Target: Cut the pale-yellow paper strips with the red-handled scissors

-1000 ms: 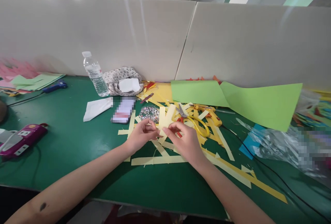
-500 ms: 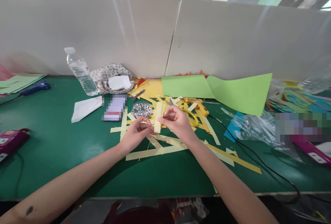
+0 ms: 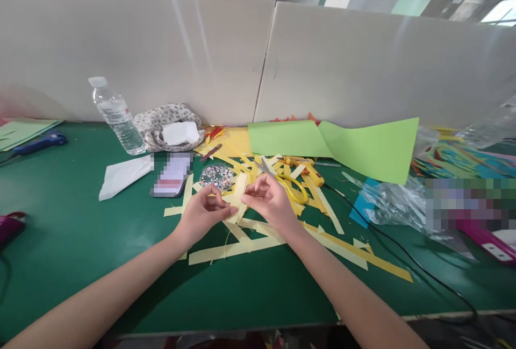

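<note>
A short pale yellow paper strip (image 3: 240,187) is held upright between my two hands, just above the table. My left hand (image 3: 201,212) is closed in a pinch at the strip's lower left edge. From the other side my right hand (image 3: 271,204) grips the strip's right edge between thumb and fingers. Beneath both hands lie scattered yellow paper strips (image 3: 237,250). Scissors with yellow handles (image 3: 296,193) rest just beyond my right hand, and a round clear case of small beads (image 3: 217,176) sits behind my left hand.
A yellow glue gun (image 3: 314,173) with a black cord lies behind the scissors. Green paper sheets (image 3: 371,147) stand at the back, near a patterned cloth pouch (image 3: 169,123), a water bottle (image 3: 116,118) and a phone (image 3: 173,174). Crumpled clear plastic (image 3: 407,209) lies at right.
My left hand has shifted slightly left and down, and the strip now leans a little. My right hand keeps its grip. The whole view has turned slightly to the right.
</note>
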### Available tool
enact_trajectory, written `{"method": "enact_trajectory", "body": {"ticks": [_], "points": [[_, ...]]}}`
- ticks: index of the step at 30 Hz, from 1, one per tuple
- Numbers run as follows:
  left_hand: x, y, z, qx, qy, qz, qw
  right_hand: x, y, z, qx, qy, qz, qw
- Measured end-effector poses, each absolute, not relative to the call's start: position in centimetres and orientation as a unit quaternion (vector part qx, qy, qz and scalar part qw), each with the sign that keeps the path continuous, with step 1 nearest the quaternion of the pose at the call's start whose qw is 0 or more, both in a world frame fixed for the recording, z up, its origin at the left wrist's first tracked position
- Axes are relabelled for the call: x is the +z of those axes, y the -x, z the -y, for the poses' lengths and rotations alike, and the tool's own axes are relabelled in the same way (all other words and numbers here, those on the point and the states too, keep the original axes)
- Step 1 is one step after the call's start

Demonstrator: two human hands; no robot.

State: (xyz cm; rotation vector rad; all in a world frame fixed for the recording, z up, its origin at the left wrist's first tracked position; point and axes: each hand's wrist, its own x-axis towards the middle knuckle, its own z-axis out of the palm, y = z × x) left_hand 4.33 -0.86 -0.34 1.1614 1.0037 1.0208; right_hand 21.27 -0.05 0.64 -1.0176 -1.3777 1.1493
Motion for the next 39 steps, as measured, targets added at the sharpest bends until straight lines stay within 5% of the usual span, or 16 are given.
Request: {"method": "enact_trajectory", "body": {"ticks": [39], "points": [[-0.9, -4.1, 1.0, 0.288, -0.557, -0.426, 0.652, 0.9, -22.4, -0.2, 0.435, 0.487, 0.489, 0.579]]}}
